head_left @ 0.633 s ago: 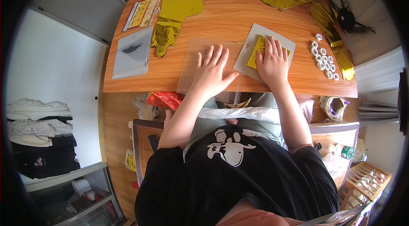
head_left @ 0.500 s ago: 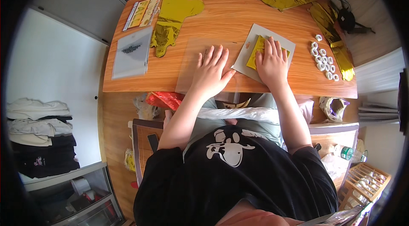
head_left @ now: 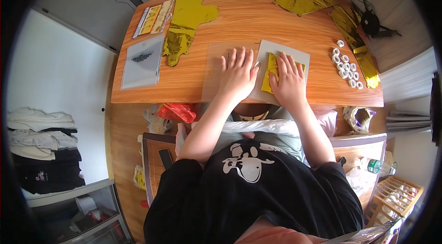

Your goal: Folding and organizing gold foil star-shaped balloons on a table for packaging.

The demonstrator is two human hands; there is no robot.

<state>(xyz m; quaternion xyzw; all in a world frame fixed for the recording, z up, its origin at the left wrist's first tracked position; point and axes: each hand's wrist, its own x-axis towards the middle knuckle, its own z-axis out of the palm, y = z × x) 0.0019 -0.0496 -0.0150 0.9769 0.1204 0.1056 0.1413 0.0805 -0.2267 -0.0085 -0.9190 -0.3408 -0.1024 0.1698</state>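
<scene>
Wooden table fills the upper view, person seated at its near edge. A brown card sheet lies flat near that edge, with a grey-white card beside it on the right, its left side overlapping the brown sheet.

Change over the last half second is tiny: both hands sit where they were; the left hand may have edged a little toward the grey card, hard to tell across the picture sizes. So the pressing-down continues, nothing lifted or shifted.

Left hand lies flat, fingers spread wide, palm down across the seam of the two cards, gripping nothing. Right hand is also flat and open, palm pressing a small gold foil piece onto the grey card; no pinch, just weight on it.

Gold foil balloons lie deflated well away at the far left, more along the far right. Small white rings cluster right of the grey card, apart from it. A clear plastic bag sits at the table's left end.
</scene>
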